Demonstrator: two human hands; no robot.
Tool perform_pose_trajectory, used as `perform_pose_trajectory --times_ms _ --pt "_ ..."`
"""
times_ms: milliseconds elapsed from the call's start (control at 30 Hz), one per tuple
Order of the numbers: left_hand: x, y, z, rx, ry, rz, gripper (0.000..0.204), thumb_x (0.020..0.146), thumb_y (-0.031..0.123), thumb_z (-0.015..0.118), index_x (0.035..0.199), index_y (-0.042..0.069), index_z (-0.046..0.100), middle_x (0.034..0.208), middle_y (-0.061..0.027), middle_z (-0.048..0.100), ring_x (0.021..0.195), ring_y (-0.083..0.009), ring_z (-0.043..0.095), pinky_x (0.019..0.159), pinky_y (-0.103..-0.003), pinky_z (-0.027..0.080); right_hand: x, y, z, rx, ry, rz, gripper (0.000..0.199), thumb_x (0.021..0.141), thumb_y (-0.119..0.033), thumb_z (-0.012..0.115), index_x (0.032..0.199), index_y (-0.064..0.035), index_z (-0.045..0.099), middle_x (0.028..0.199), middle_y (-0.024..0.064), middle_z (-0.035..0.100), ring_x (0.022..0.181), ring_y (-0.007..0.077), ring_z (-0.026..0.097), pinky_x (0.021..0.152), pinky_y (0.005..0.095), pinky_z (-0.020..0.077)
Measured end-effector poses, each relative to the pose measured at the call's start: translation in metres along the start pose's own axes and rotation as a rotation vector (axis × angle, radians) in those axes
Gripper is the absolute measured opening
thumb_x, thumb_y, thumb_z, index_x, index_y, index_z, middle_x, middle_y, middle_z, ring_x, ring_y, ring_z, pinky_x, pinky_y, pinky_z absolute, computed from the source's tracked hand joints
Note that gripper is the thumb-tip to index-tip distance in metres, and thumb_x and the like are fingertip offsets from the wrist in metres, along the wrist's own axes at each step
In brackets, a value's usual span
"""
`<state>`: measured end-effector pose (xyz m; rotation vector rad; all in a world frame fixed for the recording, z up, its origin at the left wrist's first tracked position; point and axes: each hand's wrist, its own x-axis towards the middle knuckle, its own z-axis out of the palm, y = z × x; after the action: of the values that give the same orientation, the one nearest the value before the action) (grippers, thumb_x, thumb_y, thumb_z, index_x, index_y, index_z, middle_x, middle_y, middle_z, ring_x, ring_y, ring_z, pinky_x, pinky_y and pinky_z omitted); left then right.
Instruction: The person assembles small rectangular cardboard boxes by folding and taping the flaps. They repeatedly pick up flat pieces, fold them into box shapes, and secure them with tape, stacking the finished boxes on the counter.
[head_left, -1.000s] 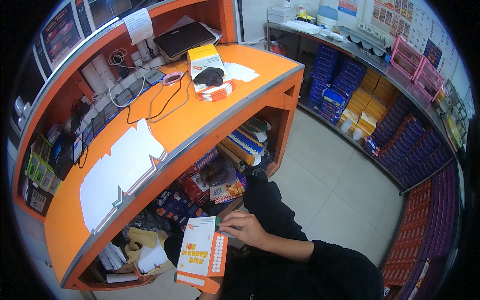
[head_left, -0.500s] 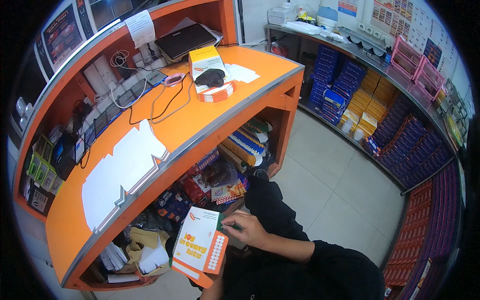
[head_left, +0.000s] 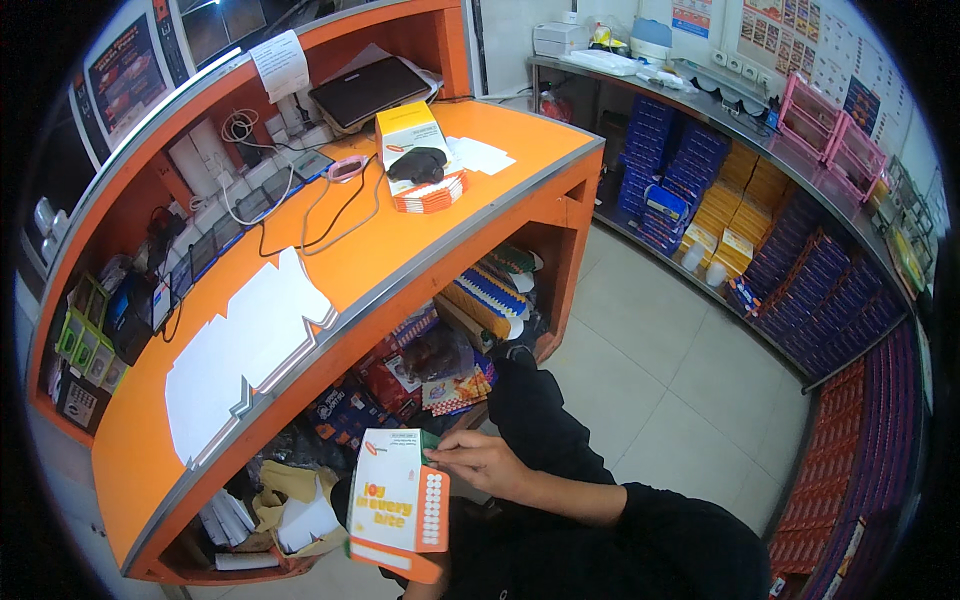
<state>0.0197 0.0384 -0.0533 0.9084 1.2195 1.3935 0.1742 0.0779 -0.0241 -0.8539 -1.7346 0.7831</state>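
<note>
A white and orange cardboard food box (head_left: 388, 490), partly folded, is held over my lap. Its dotted orange side flap (head_left: 433, 510) sticks out to the right. My right hand (head_left: 482, 461) pinches the green inner flap (head_left: 428, 443) at the box's upper right corner, thumb and fingers together. My left hand supports the box from behind and below. Only its wrist (head_left: 432, 578) shows under the lower orange flap, and the box hides its fingers.
White flat box blanks (head_left: 240, 345) lie along the orange counter's (head_left: 370, 235) near edge. Farther back, a stack of folded boxes (head_left: 428, 198) has a black item (head_left: 418, 165) on it. Bags and cartons (head_left: 365, 405) fill the shelf beneath. Stacked blue cartons (head_left: 690, 165) stand under the steel table.
The box has turned to stand straighter and shifted slightly left and down. My right hand has moved left along with it, still pinching the green flap.
</note>
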Motion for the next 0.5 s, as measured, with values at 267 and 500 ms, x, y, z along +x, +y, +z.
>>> perform_pose_trajectory --times_ms 267,500 --pt "0.006 -0.008 -0.002 0.617 -0.113 0.246 0.057 0.074 0.02 0.067 0.123 0.0 0.045 0.117 -0.0151 0.05 0.11 -0.0268 0.048 0.095 -0.038 0.039 -0.004 0.004 0.006 -0.038 -0.105 0.027 0.048 0.083 0.002 0.051 0.129 -0.0104 0.047 0.135 0.0142 0.041 0.125 0.0337 0.042 0.099 0.0426 0.0407" --pt "0.003 -0.021 -0.001 0.918 -0.316 0.369 0.046 0.077 0.016 0.065 0.116 0.0 0.048 0.11 -0.0146 0.052 0.103 -0.0266 0.05 0.09 -0.037 0.04 -0.01 0.006 0.01 0.797 0.232 0.468 0.049 0.09 -0.005 0.051 0.136 -0.0015 0.034 0.122 0.012 0.054 0.112 0.0179 0.053 0.091 0.0287 0.0448"
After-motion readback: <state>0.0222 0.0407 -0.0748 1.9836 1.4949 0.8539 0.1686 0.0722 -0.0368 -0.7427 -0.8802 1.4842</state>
